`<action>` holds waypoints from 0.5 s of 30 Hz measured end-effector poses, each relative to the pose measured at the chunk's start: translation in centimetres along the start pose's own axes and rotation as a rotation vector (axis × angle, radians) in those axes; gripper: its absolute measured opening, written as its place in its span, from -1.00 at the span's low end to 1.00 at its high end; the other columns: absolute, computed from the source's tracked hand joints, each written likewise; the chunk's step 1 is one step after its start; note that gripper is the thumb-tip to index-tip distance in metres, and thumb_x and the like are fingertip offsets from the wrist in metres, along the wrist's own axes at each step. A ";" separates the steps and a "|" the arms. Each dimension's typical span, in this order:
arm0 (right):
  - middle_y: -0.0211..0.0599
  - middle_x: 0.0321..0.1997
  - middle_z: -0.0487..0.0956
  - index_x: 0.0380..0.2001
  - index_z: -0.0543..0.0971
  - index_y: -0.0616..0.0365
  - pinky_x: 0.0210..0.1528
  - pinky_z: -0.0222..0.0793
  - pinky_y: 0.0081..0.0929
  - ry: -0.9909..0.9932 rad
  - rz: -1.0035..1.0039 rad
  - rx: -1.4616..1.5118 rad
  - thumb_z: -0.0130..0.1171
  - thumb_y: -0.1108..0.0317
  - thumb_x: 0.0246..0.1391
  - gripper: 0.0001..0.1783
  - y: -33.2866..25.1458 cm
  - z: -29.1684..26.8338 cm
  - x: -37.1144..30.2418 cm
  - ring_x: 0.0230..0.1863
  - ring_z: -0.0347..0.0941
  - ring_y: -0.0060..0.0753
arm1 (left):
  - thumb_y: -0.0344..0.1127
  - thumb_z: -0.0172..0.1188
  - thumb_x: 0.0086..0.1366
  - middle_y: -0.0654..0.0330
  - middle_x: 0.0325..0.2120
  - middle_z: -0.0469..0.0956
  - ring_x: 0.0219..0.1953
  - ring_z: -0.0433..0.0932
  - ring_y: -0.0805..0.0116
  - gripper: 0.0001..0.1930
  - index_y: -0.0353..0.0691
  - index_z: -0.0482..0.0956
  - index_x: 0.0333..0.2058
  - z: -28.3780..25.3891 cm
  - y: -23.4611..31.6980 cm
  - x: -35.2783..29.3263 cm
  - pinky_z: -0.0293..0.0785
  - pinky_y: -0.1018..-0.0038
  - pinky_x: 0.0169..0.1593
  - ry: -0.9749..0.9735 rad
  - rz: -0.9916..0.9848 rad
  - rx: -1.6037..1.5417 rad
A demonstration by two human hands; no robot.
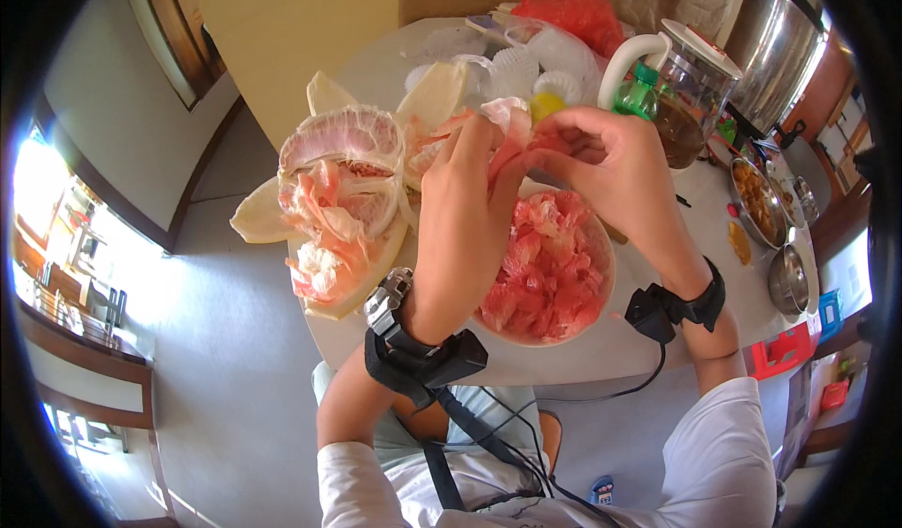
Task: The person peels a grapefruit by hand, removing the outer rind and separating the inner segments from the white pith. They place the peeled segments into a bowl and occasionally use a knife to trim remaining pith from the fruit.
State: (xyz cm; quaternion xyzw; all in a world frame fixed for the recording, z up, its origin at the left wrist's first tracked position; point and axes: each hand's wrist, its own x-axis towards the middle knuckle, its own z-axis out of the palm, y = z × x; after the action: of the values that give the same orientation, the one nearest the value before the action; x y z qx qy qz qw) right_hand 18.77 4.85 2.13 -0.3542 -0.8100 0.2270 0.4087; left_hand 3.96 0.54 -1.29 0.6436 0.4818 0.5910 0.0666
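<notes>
Both hands meet above the far rim of a white bowl (609,295) heaped with peeled pink pomelo flesh (547,279). Between them is a pomelo segment (507,160) with pale membrane on it. My left hand (467,194) has its fingers closed round the segment, partly hidden behind the back of the hand. My right hand (601,157) pinches the segment's right side with thumb and fingers. Left of the bowl lies an opened pomelo (343,147), its thick rind (258,216) spread in petals, with peeled membrane scraps (324,274) heaped on it.
Behind my hands are white foam fruit nets (514,72) and a red plastic bag (570,16). A green-capped bottle (639,93) and a glass kettle (691,86) stand at the far right, before a large steel pot (775,44). Metal bowls (789,279) line the right edge.
</notes>
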 end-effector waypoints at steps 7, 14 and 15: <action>-0.31 -0.33 0.57 -0.25 0.53 0.35 -0.28 0.47 -0.66 -0.225 0.209 0.555 0.25 0.42 -0.01 -0.73 1.0 -1.2 0.9 -0.33 0.53 -0.57 | -0.54 0.18 0.10 -0.10 -0.38 0.42 -0.37 0.43 -0.16 -0.81 -0.36 0.33 -0.35 -0.4 -0.6 0.5 0.37 0.27 -0.33 -0.052 0.073 -0.115; -0.27 -0.27 0.56 -0.22 0.53 0.32 -0.23 0.48 -0.62 -0.289 0.394 0.799 0.17 0.35 0.06 -0.74 2.0 -1.3 1.1 -0.29 0.51 -0.53 | -0.58 0.24 0.04 0.04 -0.29 0.50 -0.36 0.43 0.24 -0.75 -0.35 0.27 -0.48 -0.7 -0.3 0.7 0.39 0.50 -0.26 -0.099 0.028 -0.157; -0.28 -0.27 0.56 -0.23 0.53 0.32 -0.23 0.48 -0.62 -0.303 0.409 0.795 0.17 0.36 0.06 -0.75 2.1 -1.4 1.2 -0.28 0.51 -0.53 | -0.58 0.25 0.04 0.07 -0.25 0.53 -0.36 0.41 0.37 -0.72 -0.33 0.24 -0.52 -0.6 -0.3 0.7 0.37 0.55 -0.24 -0.097 0.005 -0.156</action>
State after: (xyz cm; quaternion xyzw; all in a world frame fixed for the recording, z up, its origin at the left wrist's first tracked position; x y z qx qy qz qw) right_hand 20.27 7.26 2.17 -0.2853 -0.6242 0.6446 0.3367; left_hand 3.18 0.86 -0.79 0.6653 0.4289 0.5952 0.1385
